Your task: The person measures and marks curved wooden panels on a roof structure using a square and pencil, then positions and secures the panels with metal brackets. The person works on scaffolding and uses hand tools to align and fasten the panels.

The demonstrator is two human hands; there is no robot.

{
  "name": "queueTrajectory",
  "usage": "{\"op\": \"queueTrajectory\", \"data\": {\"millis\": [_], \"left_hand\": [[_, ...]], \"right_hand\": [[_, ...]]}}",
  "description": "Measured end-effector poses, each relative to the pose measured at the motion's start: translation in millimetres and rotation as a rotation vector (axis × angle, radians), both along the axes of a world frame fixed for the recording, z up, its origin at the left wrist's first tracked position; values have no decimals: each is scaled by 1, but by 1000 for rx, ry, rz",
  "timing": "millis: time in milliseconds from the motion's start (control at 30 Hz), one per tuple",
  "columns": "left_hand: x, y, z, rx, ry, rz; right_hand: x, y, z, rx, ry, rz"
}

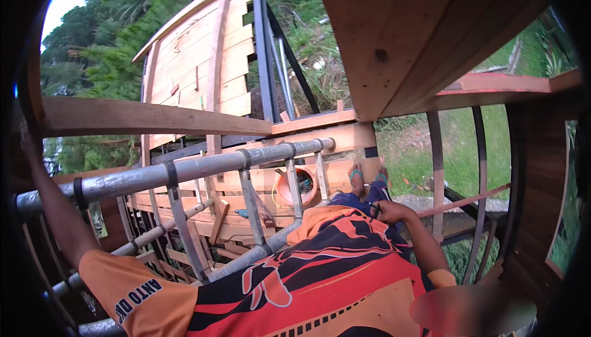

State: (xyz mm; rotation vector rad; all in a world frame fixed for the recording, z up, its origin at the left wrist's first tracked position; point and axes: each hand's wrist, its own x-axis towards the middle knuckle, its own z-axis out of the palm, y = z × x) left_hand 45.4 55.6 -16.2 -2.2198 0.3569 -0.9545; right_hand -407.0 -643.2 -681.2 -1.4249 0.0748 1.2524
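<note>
My left arm stretches up along the left edge, across the grey metal ladder frame (144,180). At its end, my left hand (27,143) is beside the end of a wooden beam (148,117); its fingers are lost in shadow. By my hip, my right hand (389,212) is closed, with curled fingers next to my dark blue trousers (346,200). A small dark thing shows at those fingers, too small to name. My feet in sandals (356,177) rest on the plank floor below.
An orange bucket (281,190) with things inside stands on the planks beyond the ladder. Near it lie a teal tool (242,212) and a loose board (218,221). A large timber beam (394,35) hangs overhead. Further off are a plank panel (197,60) and dark metal posts (263,53).
</note>
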Motion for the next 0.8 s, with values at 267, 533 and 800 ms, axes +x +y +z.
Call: {"op": "queueTrajectory", "data": {"millis": [267,533,800], "left_hand": [[-44,-44,13,-147,96,432],[-46,-35,20,-350,165,254],[-40,-26,12,-114,96,249]], "right_hand": [[-17,-6,-91,145,-26,-9],[29,8,-73,189,-56,173],[26,12,-79,131,22,199]]}}
